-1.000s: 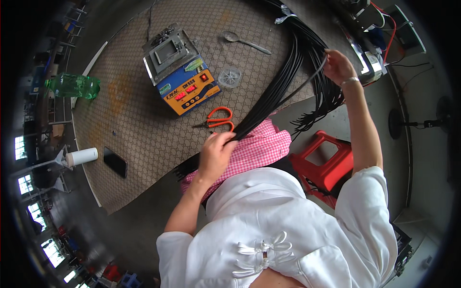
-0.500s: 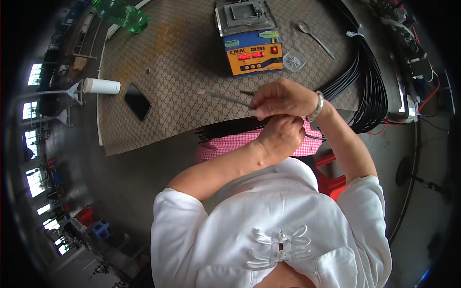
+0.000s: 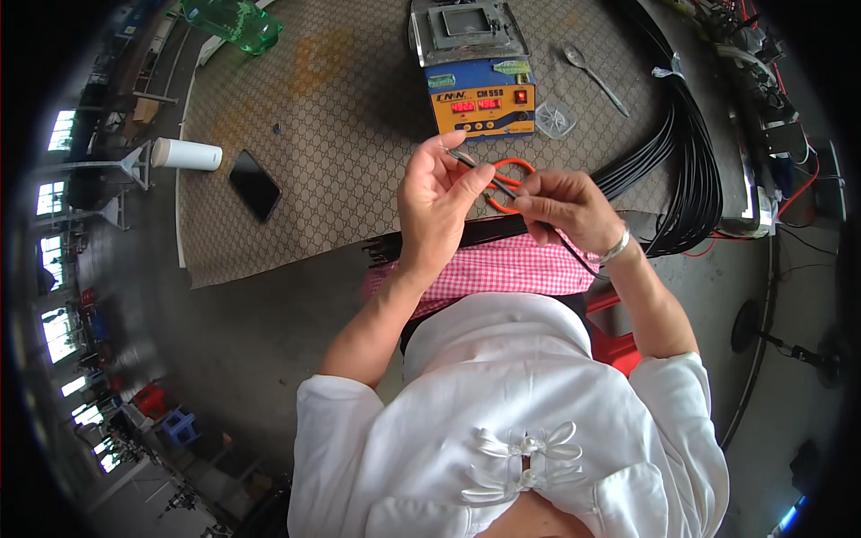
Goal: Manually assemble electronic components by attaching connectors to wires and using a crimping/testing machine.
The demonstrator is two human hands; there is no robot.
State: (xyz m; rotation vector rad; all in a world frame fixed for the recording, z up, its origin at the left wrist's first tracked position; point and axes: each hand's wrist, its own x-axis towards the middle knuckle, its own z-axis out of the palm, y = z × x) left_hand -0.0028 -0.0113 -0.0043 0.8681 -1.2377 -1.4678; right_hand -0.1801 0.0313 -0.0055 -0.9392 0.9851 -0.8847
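Observation:
My left hand (image 3: 438,202) is raised over the front edge of the table, its thumb and fingers pinching a thin black cable (image 3: 505,188) close to one end. Some fine pale strands seem to show at that end, though they are too small to be sure of. The same cable is gripped by my right hand (image 3: 569,211), and its tail hangs down toward my lap. Just behind the cable are the orange loops of a pair of scissors (image 3: 516,165), partly hidden by my hands. A bundle of black cables (image 3: 480,235) lies across the pink checked cloth (image 3: 502,269) on my lap.
Beyond my hands stands a blue and orange soldering pot (image 3: 484,109) with lit red displays. A clear plastic dish (image 3: 554,118), a spoon (image 3: 596,79) and a large coil of black cable (image 3: 691,170) lie to the right. Leftward are a phone (image 3: 255,186), a white cup (image 3: 186,154) and a green bottle (image 3: 235,22).
My left hand has moved up and left from under the right hand to the cable's end. My right hand has shifted right and down along the cable. The orange scissor loops have come into view.

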